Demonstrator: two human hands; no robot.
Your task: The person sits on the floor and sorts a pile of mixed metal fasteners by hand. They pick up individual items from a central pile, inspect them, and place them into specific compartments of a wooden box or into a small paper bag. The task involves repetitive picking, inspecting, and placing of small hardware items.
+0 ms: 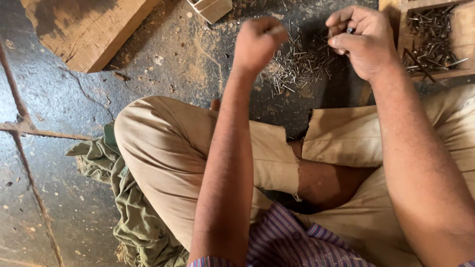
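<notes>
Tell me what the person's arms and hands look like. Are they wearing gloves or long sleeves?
No gloves: the left hand and right hand are bare, with no rings or watch showing. Both forearms are bare too. The striped shirt, purple with thin lines, only shows near the elbows.

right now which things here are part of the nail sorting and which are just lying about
In use:
- left hand, closed as a fist over the nail pile
- right hand, pinching a small nail
- wooden box holding more nails

Lying about:
- wood block on the floor
- green cloth beside the knee
- pale small box at the top edge
</notes>
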